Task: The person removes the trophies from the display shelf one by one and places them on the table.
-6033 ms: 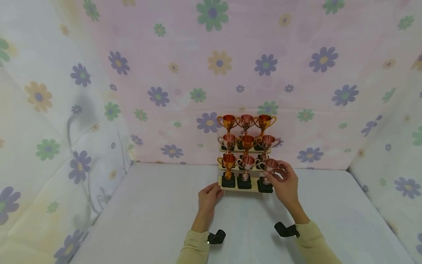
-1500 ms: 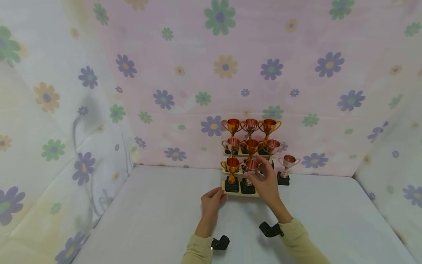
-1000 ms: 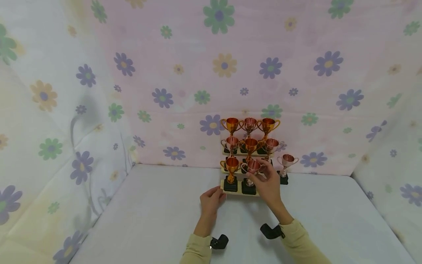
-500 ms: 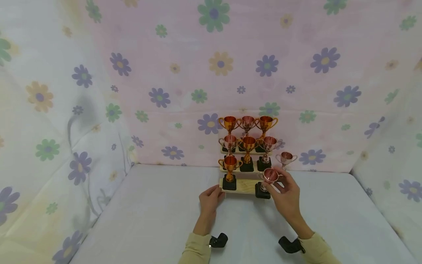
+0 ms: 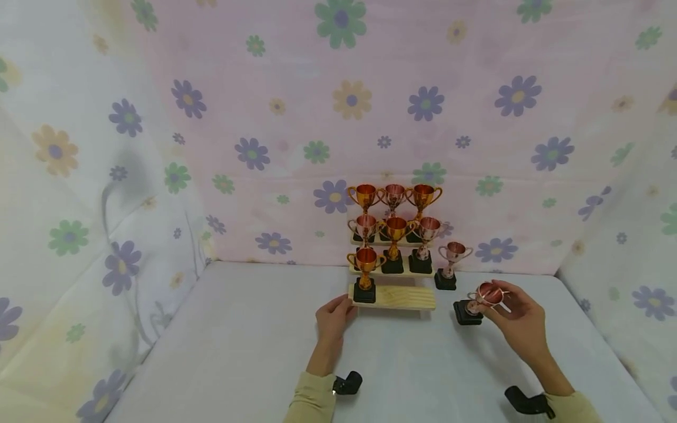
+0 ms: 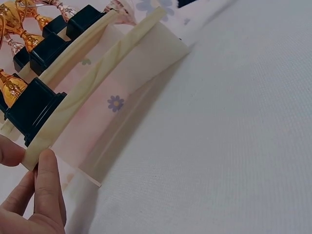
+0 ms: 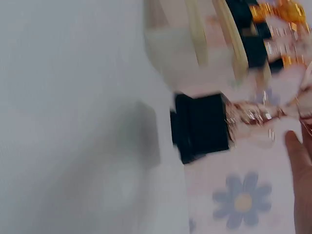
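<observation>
My right hand [image 5: 520, 323] holds a rose-gold trophy cup [image 5: 489, 295] by its bowl, tilted, to the right of the tiered wooden stand [image 5: 404, 298]. In the right wrist view the trophy's black base [image 7: 202, 126] shows above its shadow on the table. My left hand [image 5: 333, 320] pinches the left end of the stand's lowest step; in the left wrist view the thumb is above the board and the fingers [image 6: 47, 183] below. A gold trophy [image 5: 365, 275] stands at the left of that step, with bare wood beside it. Another rose-gold trophy [image 5: 446, 278] stands on the table right of the stand.
The middle step bears a rose-gold trophy [image 5: 365, 225], a gold trophy [image 5: 394, 235] and another rose-gold one [image 5: 425, 247]. Behind them the top step carries three more trophies [image 5: 394, 195]. Flower-patterned cloth [image 5: 296, 117] walls the white table [image 5: 254, 335] at the back and sides.
The right hand has set one rose-gold trophy on the table to the right, then lifted the middle one off the lowest step and carried it rightward. The left hand keeps its pinch on the stand.
</observation>
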`<state>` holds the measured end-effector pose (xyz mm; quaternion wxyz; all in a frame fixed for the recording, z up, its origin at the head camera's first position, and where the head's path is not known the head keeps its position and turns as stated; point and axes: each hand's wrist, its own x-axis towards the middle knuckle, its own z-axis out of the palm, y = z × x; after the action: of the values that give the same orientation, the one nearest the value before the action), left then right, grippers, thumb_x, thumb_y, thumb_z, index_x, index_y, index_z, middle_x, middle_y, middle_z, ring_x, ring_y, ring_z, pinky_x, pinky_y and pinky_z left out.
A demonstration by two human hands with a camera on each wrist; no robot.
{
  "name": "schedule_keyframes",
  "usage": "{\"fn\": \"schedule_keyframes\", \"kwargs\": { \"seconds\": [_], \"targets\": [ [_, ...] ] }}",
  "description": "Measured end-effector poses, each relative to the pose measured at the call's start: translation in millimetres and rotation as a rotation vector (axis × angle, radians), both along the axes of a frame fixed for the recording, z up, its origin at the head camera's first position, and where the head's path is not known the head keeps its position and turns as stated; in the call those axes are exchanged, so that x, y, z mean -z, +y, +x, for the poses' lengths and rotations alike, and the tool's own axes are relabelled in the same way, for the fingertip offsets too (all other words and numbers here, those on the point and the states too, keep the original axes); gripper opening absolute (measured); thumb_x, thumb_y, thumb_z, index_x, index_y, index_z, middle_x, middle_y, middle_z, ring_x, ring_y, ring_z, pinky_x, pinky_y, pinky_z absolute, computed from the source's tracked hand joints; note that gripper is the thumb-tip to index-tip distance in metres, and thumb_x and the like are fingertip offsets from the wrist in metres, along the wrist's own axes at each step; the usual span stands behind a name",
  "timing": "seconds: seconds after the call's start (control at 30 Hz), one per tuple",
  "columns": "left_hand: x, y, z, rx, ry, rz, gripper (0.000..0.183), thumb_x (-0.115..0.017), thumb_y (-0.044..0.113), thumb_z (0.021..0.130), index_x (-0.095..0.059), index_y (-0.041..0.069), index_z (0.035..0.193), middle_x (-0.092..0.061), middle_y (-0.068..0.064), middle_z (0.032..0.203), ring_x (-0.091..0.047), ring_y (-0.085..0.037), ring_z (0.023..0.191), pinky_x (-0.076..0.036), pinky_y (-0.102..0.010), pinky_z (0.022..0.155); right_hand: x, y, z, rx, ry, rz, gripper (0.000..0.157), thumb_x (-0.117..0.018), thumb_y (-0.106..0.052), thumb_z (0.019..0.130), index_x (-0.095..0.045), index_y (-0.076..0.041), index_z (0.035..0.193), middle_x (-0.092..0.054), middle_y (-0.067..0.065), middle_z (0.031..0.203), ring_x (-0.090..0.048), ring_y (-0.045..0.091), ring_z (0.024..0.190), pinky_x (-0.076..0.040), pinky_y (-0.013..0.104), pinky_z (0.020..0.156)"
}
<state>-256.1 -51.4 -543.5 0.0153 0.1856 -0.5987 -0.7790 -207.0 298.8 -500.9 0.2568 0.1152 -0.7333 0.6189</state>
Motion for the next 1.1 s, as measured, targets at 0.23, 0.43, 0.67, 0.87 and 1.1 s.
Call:
{"fn": "schedule_keyframes", "kwargs": {
  "seconds": [0.23,0.43,0.67,0.87,1.1],
  "targets": [
    [-1.3,-1,0.3,-0.01,-0.01,0.0,0.031,-0.064,0.008,0.097,-0.066,-0.008,0.124,-0.066,-0.024,0.121,-0.069,-0.017,0.093,-0.062,-0.033,0.089,4.2,52,-21.9,0.036,-0.113,0.157,0.054,-0.075,0.014,0.083,-0.056,0.008,0.134,-0.063,-0.025,0.119,-0.061,-0.012,0.106,-0.053,0.006,0.082],
    [-1.6,-1,-0.4,-0.009,-0.001,0.0,0.031,-0.064,0.008,0.096,-0.066,-0.008,0.123,-0.066,-0.024,0.121,-0.069,-0.016,0.092,-0.061,-0.034,0.09,0.0,72,-50.3,0.072,-0.161,0.236,0.054,-0.077,0.002,0.087,-0.054,0.005,0.137,-0.057,-0.031,0.118,-0.058,-0.017,0.103,-0.051,0.004,0.081],
    [0.3,1,1.4,-0.003,0.002,0.005,0.032,-0.064,0.007,0.096,-0.066,-0.009,0.123,-0.065,-0.025,0.121,-0.069,-0.015,0.091,-0.061,-0.034,0.09,-10.0,77,-77.7,0.054,-0.26,0.259,0.058,-0.078,-0.012,0.091,-0.05,0.002,0.139,-0.052,-0.025,0.118,-0.055,-0.018,0.101,-0.053,0.005,0.078],
    [3.3,2,0.2,-0.002,0.014,0.026,0.032,-0.065,0.007,0.096,-0.066,-0.009,0.123,-0.066,-0.024,0.12,-0.069,-0.015,0.09,-0.062,-0.033,0.088,-15.6,75,-92.8,0.071,-0.312,0.281,0.066,-0.078,-0.016,0.091,-0.045,0.007,0.144,-0.053,-0.015,0.123,-0.052,-0.018,0.1,-0.051,0.004,0.079],
    [5.8,0,-1.4,-0.011,0.017,0.005,0.03,-0.064,0.007,0.096,-0.067,-0.008,0.122,-0.066,-0.024,0.12,-0.069,-0.017,0.092,-0.062,-0.033,0.088,-9.6,69,-101.2,0.001,-0.3,0.189,0.057,-0.078,-0.006,0.089,-0.049,0.004,0.138,-0.056,-0.025,0.111,-0.058,-0.016,0.098,-0.054,0.007,0.078]
  ]
}}
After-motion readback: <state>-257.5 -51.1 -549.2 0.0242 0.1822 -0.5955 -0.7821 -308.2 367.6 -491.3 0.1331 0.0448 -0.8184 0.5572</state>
